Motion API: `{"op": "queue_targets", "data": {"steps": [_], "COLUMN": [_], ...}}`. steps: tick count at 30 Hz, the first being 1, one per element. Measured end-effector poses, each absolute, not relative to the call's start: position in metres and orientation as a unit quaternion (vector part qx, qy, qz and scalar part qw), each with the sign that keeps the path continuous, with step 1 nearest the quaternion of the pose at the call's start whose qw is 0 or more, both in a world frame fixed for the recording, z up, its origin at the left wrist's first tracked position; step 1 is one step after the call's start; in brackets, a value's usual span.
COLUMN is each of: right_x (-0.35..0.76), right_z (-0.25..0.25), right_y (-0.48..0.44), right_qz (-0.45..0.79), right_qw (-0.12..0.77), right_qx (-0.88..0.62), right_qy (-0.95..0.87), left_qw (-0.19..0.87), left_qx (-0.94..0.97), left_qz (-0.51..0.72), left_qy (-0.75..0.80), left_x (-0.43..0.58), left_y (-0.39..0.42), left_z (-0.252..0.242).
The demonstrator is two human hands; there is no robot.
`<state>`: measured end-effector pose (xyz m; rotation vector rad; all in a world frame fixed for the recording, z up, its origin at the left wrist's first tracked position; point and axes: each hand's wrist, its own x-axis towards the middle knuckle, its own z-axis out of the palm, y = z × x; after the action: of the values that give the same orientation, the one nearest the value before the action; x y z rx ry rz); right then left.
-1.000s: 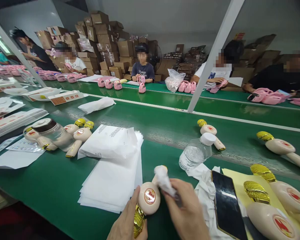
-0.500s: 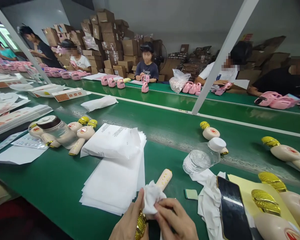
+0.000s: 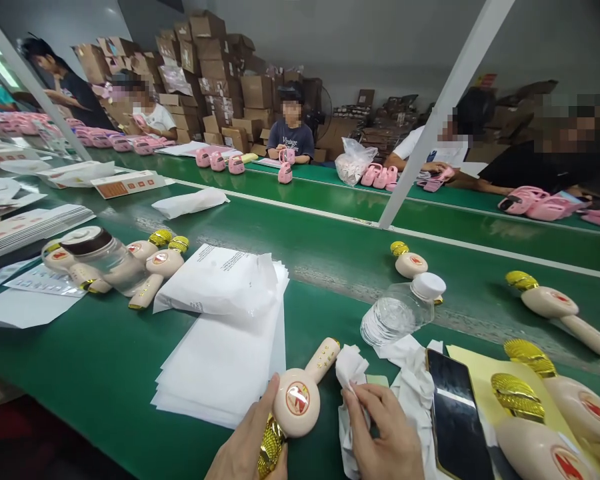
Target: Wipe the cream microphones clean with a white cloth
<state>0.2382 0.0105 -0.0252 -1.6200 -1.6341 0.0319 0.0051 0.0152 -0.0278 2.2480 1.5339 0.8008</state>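
Note:
My left hand [image 3: 250, 447] grips a cream toy microphone [image 3: 300, 393] by its gold head, the handle pointing away from me and the round red logo facing up. My right hand [image 3: 383, 437] pinches a crumpled white cloth [image 3: 350, 367] just right of the microphone, no longer touching it. Both hands hover low over the green belt [image 3: 105, 373] at the near edge.
A stack of white bags [image 3: 225, 347] lies left of the hands. A clear bottle [image 3: 400, 310], a black phone [image 3: 453, 407] and more microphones [image 3: 545, 400] lie to the right. Further microphones and a jar [image 3: 105, 257] sit at left. Other people work across the belt.
The cloth was rubbing over the microphone's round face half a second ago; my right hand has now pulled it off to the right, uncovering the logo.

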Motion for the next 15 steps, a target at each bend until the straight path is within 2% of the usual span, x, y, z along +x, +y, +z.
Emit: {"op": "queue_targets", "data": {"steps": [3, 6, 11, 15], "right_x": [0.237, 0.235, 0.225, 0.192], "right_z": [-0.049, -0.059, -0.025, 0.001], "right_y": [0.000, -0.014, -0.005, 0.022], "right_qz": [-0.079, -0.048, 0.101, 0.140], "right_qw": [0.358, 0.339, 0.430, 0.488], "right_qx": [-0.618, -0.589, -0.572, -0.490], "right_qy": [-0.696, -0.731, -0.692, -0.708], "left_qw": [0.147, 0.145, 0.125, 0.103], "left_qx": [0.787, 0.785, 0.790, 0.774], "left_qz": [0.288, 0.289, 0.284, 0.318], "left_qy": [0.526, 0.528, 0.528, 0.538], "left_x": [0.004, 0.003, 0.004, 0.008], "left_y": [0.015, 0.015, 0.012, 0.010], "left_z": [-0.028, -0.032, -0.044, -0.045]}}
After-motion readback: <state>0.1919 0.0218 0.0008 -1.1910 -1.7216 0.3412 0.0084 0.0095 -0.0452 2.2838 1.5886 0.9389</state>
